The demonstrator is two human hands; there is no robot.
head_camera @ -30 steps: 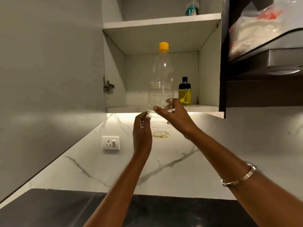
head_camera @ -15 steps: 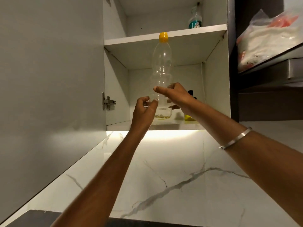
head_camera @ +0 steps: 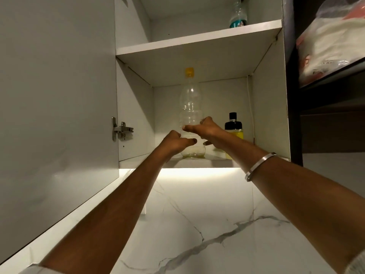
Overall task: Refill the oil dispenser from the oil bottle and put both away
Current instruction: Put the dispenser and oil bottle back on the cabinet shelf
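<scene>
Head view, one frame. Item one: oil bottle (head_camera: 190, 107), clear plastic with a yellow cap, upright on the lower shelf (head_camera: 199, 162) of an open wall cabinet; nearly empty, with only a thin yellowish layer at its base. The cap sits close under the upper shelf (head_camera: 197, 41). Item two: left hand (head_camera: 174, 142), raised from below, fingers curled round the lower left side of the oil bottle, gripping it. Item three: right hand (head_camera: 207, 130), reaching in from the right, thumb and fingers wrapped round the bottle's waist just above the left hand, also gripping it; whether the base rests fully on the shelf cannot be told, as the hands cover part of it. A metal bangle (head_camera: 258, 166) circles the right forearm. Item four: oil dispenser (head_camera: 233, 126), a smaller vessel with a black cap and collar over yellow contents, upright on the same shelf, just to the right of the right hand and partly hidden behind that wrist. Item five: cabinet door (head_camera: 57, 105), grey, swung open at left, with a metal hinge (head_camera: 120, 128) on its inner edge. Item six: a clear bottle with a teal label (head_camera: 238, 16) on the upper shelf, toward the right. Item seven: a plastic bag (head_camera: 331, 40) with white and red contents, on a dark ledge at far right. Item eight: white marble-patterned wall (head_camera: 207, 224) with grey veins below the cabinet, lit by a warm strip under the cabinet floor.
</scene>
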